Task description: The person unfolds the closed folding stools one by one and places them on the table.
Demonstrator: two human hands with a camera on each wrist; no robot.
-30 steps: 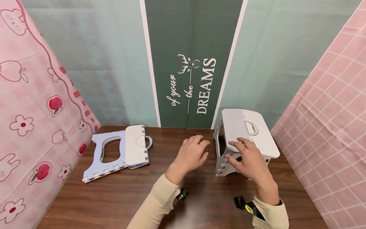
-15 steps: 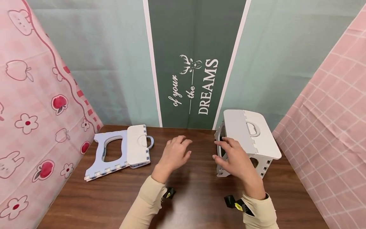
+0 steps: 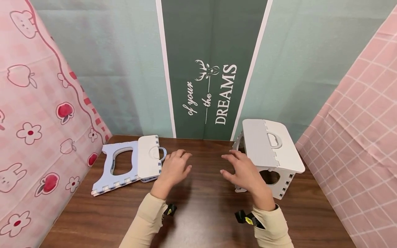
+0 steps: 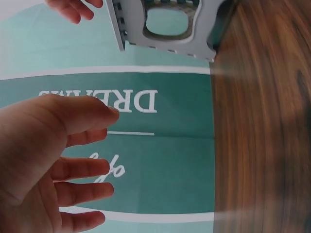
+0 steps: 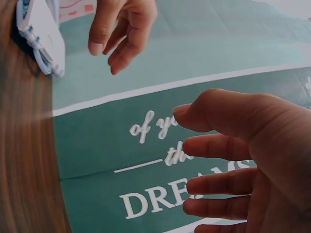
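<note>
A folded step stool (image 3: 121, 179), pale blue and white with a blue handle loop, lies flat at the table's left. My left hand (image 3: 173, 170) hovers just right of it, fingers relaxed, holding nothing. On the right stands an unfolded step stool (image 3: 286, 148), grey and white with a handle cut into its top. My right hand (image 3: 245, 174) is in the air left of that stool and covers part of its near legs in the head view. Its fingers are loosely spread and hold nothing, as the right wrist view also shows.
Both stools rest on a dark wooden table (image 3: 204, 213). A green cloth (image 3: 192, 44) with white lettering hangs behind it. Pink patterned cloth (image 3: 40, 144) borders the left side, and pink checked cloth (image 3: 356, 137) the right.
Both hands have moved left across the table, the left towards the folded stool and the right away from the standing one. Neither stool has visibly moved on the table.
</note>
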